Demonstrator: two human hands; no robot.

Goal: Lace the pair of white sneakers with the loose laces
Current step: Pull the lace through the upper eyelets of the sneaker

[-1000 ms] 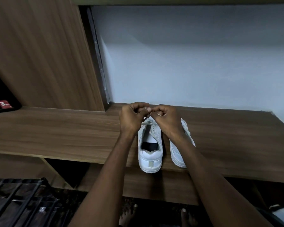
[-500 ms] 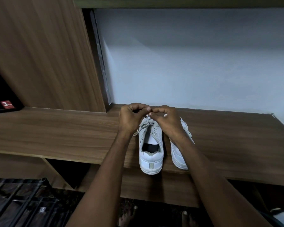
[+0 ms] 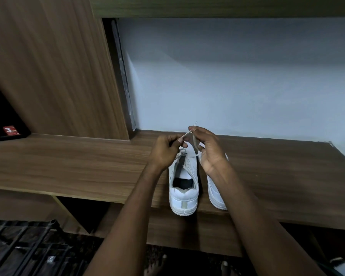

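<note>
With lace (image 3: 188,134) pinched taut between left hand (image 3: 163,153) and right hand (image 3: 208,151), hangs above left sneaker (image 3: 184,176), eyelets directly below both grips.

wooden shelf (image 3: 68,166), pale wall (image 3: 237,86) (plain), black grate (image 3: 24,250)

Two white sneakers (image 3: 184,188) sit side by side, heels out, at the shelf edge; a pale lace (image 3: 193,139) rises taut from the left one's eyelets.

Two sneakers (image 3: 183,188) side by side on the shelf (image 3: 68,168), heels at its front edge.
</note>
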